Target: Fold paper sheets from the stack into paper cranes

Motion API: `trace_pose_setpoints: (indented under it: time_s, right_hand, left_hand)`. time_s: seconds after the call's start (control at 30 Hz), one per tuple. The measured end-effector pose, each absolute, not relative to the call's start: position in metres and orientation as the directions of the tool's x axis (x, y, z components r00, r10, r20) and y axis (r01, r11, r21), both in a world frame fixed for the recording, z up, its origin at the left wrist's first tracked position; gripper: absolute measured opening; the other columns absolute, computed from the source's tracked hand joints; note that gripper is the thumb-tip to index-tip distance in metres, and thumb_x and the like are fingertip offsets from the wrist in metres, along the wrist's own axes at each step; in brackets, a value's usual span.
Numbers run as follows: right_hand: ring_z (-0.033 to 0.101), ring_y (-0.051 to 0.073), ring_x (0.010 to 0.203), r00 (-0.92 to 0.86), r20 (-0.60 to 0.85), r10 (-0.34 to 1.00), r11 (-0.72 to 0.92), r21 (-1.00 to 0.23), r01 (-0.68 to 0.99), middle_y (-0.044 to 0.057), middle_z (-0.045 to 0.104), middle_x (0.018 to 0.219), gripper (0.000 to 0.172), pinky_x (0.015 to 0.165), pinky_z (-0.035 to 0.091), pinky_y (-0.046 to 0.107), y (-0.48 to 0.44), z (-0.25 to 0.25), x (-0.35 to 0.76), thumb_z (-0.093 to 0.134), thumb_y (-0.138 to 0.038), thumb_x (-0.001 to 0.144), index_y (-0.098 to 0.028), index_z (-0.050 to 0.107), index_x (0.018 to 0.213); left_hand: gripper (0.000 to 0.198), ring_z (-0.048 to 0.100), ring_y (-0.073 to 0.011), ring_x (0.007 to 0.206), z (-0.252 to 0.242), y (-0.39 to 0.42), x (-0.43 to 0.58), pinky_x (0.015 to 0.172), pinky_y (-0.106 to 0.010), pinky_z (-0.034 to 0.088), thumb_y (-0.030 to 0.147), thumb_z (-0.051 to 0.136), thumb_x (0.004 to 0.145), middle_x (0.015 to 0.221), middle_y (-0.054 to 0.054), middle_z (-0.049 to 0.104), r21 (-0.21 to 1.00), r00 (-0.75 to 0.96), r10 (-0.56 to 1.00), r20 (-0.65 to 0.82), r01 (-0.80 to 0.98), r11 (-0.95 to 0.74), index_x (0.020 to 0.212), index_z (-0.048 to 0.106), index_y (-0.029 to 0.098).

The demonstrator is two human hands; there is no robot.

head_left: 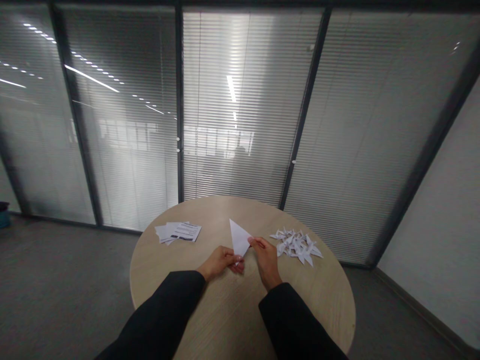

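A white sheet of paper folded to a triangle is held up over the middle of the table, one point aimed away from me. My left hand pinches its near lower corner between thumb and fingers. At its right corner, my right hand grips the edge with the thumb on top. Just right of that hand lies a heap of folded white paper pieces with pointed tips, like paper cranes. To the left and farther off rests a loose stack of paper sheets, some with printing.
The round wooden table fills the space before me. Beyond its far edge stands a glass partition with blinds in dark frames. A white wall is at the right, and grey floor surrounds the table.
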State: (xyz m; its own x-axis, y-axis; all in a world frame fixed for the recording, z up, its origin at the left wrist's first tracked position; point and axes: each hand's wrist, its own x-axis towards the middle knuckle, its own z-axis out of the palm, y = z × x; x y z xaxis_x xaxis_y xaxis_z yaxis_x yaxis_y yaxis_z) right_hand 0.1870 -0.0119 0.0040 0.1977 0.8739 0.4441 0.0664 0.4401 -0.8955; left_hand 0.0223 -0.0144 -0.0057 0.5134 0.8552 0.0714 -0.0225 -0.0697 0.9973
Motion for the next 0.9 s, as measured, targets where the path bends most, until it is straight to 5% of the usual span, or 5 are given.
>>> trace_pose_setpoints:
  time_s: [0.23, 0.47, 0.9]
  right_hand:
    - [0.058, 0.017, 0.065, 0.238, 0.435, 0.869, 0.436, -0.899, 0.048, 0.003, 0.066, 0.066, 0.031, 0.062, 0.044, 0.027, -0.0152, 0.0087, 0.1863, 0.066, -0.046, 0.068, -0.015, 0.067, 0.071]
    - [0.059, 0.018, 0.066, 0.228, 0.436, 0.87, 0.435, -0.899, 0.056, 0.003, 0.067, 0.067, 0.033, 0.062, 0.044, 0.027, -0.0193, 0.012, 0.1848, 0.066, -0.048, 0.068, -0.015, 0.066, 0.069]
    - [0.059, 0.017, 0.067, 0.288, 0.433, 0.854, 0.447, -0.894, 0.019, 0.003, 0.067, 0.069, 0.035, 0.065, 0.044, 0.028, -0.0101, 0.0042, 0.19, 0.066, -0.05, 0.068, -0.015, 0.067, 0.071]
  left_hand:
    - [0.05, 0.066, -0.0202, 0.069, -0.005, -0.0159, 0.0233, 0.069, -0.031, 0.048, 0.054, 0.07, 0.06, 0.075, -0.013, 0.071, 0.998, 0.544, 0.837, 0.061, -0.015, -0.063, 0.077, 0.067, 0.006]
    - [0.05, 0.059, -0.0142, 0.05, -0.0043, -0.0148, 0.0237, 0.059, -0.029, 0.047, 0.057, 0.07, 0.057, 0.055, -0.005, 0.064, 0.997, 0.541, 0.839, 0.062, -0.002, -0.073, 0.071, 0.061, 0.009]
    - [0.044, 0.062, -0.0163, 0.061, -0.0104, -0.0123, 0.0221, 0.066, -0.03, 0.046, 0.054, 0.068, 0.063, 0.064, -0.006, 0.066, 0.986, 0.547, 0.828, 0.128, 0.017, -0.164, 0.069, 0.058, 0.012]
